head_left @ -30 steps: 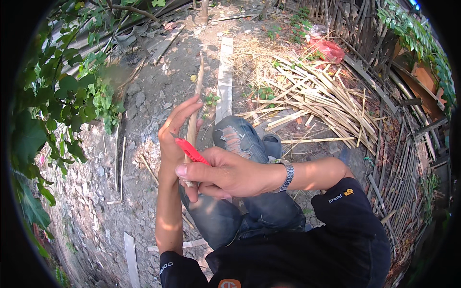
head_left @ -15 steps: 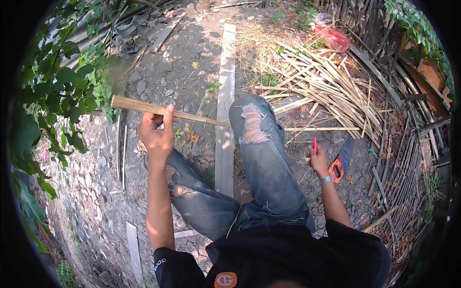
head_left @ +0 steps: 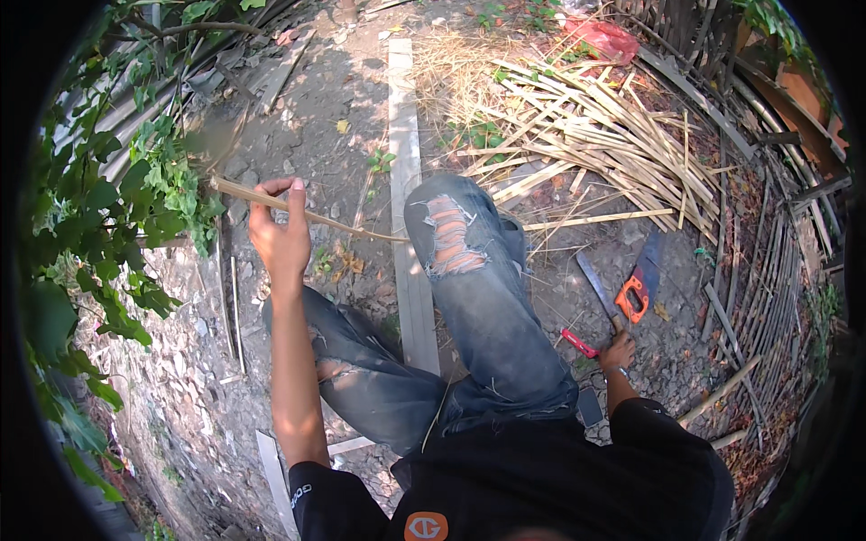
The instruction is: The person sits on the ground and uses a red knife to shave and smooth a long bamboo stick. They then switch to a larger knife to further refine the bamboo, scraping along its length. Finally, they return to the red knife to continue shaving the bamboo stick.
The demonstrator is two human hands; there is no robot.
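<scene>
My left hand [head_left: 281, 236] is closed around a long bamboo strip [head_left: 343, 224]. The strip runs from the leafy side toward my raised knee, its wider end at the left and its thin end over a plank. My right hand [head_left: 618, 352] is down on the ground at the right, fingers closed on the handle of a machete [head_left: 595, 284]. That blade points away from me. Just left of the right hand lies a red utility knife [head_left: 578, 343]. A handsaw [head_left: 637, 290] with an orange handle lies on the dirt right of the machete.
A long plank [head_left: 404, 135] extends ahead on the ground. Many cut bamboo strips [head_left: 613, 135] are piled at the far right, near a red plastic bag [head_left: 604, 41]. A dark phone-like rectangle [head_left: 589, 408] lies beside my hip. Leafy branches [head_left: 108, 225] hang at the left.
My right hand has let go of the red utility knife, now on the ground, moved nearer to me and taken hold of the machete handle. The left hand still holds the strip, now turned edge-on.
</scene>
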